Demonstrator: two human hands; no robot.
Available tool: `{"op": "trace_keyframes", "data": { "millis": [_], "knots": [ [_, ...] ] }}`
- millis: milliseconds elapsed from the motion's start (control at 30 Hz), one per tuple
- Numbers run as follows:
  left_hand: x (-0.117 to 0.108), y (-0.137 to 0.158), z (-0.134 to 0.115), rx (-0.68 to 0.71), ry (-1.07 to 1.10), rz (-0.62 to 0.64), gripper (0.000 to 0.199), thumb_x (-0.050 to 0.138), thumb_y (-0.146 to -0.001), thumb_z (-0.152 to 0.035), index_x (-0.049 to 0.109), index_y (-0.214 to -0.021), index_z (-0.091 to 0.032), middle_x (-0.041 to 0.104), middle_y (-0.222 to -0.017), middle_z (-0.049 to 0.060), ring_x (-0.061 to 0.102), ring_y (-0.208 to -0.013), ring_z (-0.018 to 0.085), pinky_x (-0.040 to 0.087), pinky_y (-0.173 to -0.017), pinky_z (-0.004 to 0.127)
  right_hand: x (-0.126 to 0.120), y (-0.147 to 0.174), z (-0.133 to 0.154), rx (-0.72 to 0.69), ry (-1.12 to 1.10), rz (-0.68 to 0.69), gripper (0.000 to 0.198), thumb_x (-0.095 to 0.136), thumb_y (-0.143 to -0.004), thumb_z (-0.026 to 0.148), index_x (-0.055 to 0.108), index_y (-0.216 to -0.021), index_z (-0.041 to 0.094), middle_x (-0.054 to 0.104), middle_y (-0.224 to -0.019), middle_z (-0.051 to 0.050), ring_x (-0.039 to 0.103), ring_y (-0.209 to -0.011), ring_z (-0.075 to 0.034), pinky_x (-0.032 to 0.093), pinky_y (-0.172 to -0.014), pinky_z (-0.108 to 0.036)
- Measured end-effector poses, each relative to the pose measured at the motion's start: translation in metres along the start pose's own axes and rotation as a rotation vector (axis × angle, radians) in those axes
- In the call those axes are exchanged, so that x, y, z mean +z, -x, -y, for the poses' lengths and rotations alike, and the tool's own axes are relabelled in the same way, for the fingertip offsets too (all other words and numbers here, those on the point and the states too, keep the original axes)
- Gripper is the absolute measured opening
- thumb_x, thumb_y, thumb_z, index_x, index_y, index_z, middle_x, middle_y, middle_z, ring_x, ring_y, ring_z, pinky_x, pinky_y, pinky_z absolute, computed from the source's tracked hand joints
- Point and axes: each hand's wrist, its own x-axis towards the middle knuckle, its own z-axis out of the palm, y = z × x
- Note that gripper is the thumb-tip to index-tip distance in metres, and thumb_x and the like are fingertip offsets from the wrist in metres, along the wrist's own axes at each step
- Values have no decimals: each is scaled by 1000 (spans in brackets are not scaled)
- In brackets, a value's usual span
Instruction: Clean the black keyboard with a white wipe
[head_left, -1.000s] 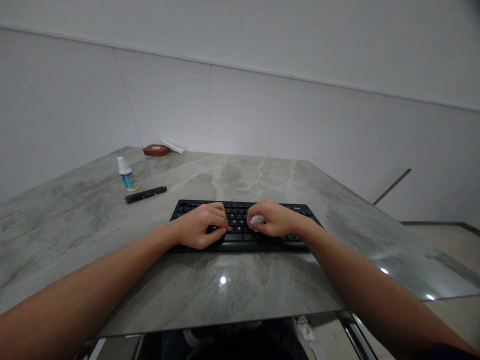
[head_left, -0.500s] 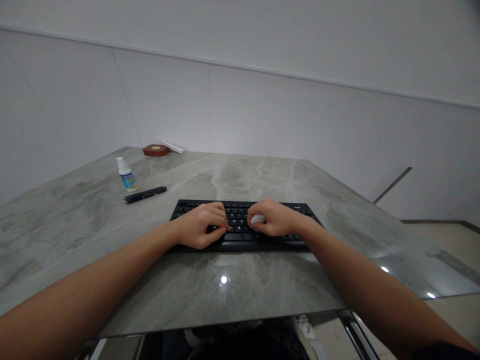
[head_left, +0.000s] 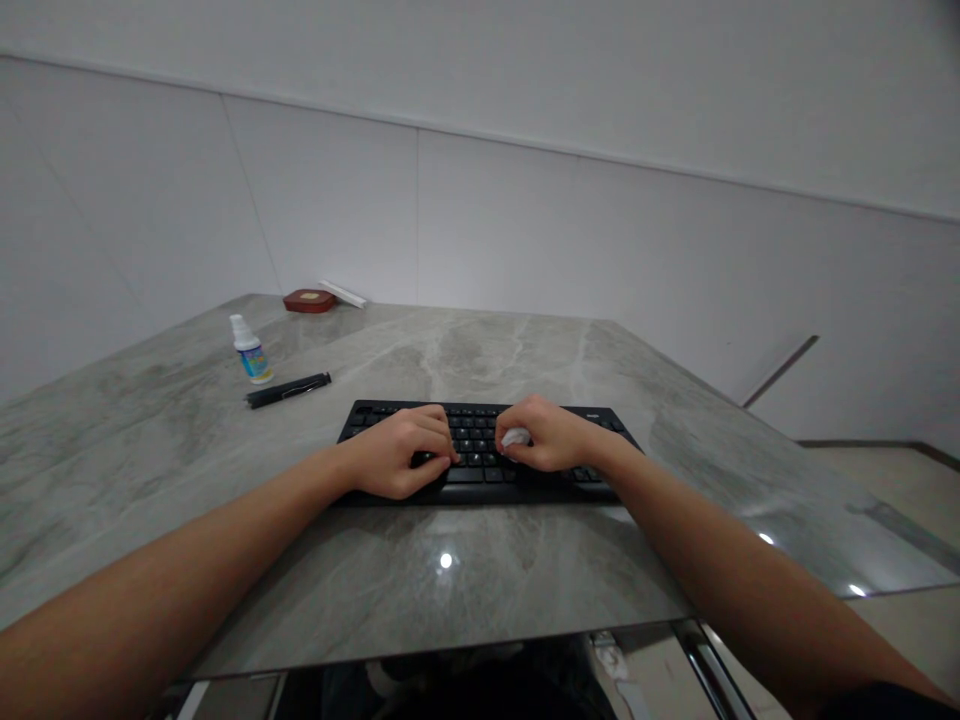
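Observation:
A black keyboard (head_left: 471, 490) lies flat on the grey marbled table in front of me. My left hand (head_left: 401, 450) rests on its left half, fingers curled and thumb tip close to the forefinger tip at the keys. Whether anything is between those fingertips is hidden. Over the right half of the keys, my right hand (head_left: 546, 435) is closed on a white crumpled tissue (head_left: 516, 437), which shows between thumb and fingers. Most of the tissue is covered by the hand.
A white spray bottle (head_left: 252, 352) with a blue label stands at left on the table (head_left: 450, 350). Before it lies a black pen-like object (head_left: 288, 390). Farther back are a reddish-brown case (head_left: 309, 301) and a white flat strip (head_left: 343, 293), near the wall (head_left: 495, 220).
Both hands keep almost the same places on the keyboard, and the tissue stays in my right hand. The whole view has shifted very slightly.

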Motion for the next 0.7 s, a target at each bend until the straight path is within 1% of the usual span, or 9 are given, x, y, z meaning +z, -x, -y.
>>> {"op": "trace_keyframes", "data": {
  "millis": [67,133,200,300,433,567,633,700],
  "knots": [
    [0,0,0,1,1,-3,21,50,-88,-9,70,-88,-15,73,-78,6,63,-77,20,53,-78,35,4,-2,3,-11,-12,-27,17,59,-73,8,71,-83,15,73,-80,-4,65,-72,-16,47,-71,-26],
    [0,0,0,6,3,-6,21,50,-87,-8,70,-88,-15,74,-79,6,63,-77,20,53,-79,35,7,-3,7,-40,-39,-25,18,58,-72,6,71,-82,14,73,-81,-5,65,-73,-16,47,-71,-25],
    [-1,-1,0,10,1,-7,21,50,-87,-8,70,-88,-15,74,-79,7,64,-77,20,53,-79,35,6,-3,9,-60,-70,20,18,58,-72,6,71,-81,14,73,-80,-4,65,-71,-15,47,-70,-25],
    [-1,-1,0,9,-4,-6,21,49,-89,-10,70,-87,-14,73,-77,8,63,-76,20,53,-78,35,1,0,4,-41,-78,90,16,59,-72,7,71,-80,14,73,-77,-3,64,-69,-15,46,-68,-24],
    [0,0,0,9,-4,-10,21,50,-89,-10,71,-88,-14,73,-76,7,63,-76,20,53,-77,35,-1,1,-1,2,-3,25,16,59,-74,9,71,-81,15,73,-78,-4,65,-70,-16,46,-69,-26],
    [0,0,1,10,2,-13,21,50,-88,-8,70,-87,-14,73,-77,7,64,-76,20,52,-78,36,7,-2,4,-28,-13,-36,17,58,-75,8,72,-85,14,74,-84,-6,67,-77,-18,48,-75,-28],
    [0,0,1,8,2,-7,20,51,-88,-8,70,-88,-14,73,-78,8,64,-77,21,52,-79,36,9,-3,6,-52,-47,-27,17,58,-74,8,71,-84,14,74,-84,-6,67,-77,-18,48,-74,-27],
    [0,0,2,5,0,0,20,50,-88,-9,70,-87,-14,73,-77,8,65,-78,21,53,-79,36,8,-2,6,-78,-91,17,17,58,-73,8,71,-82,14,74,-82,-5,66,-74,-16,48,-72,-26]
  ]
}}
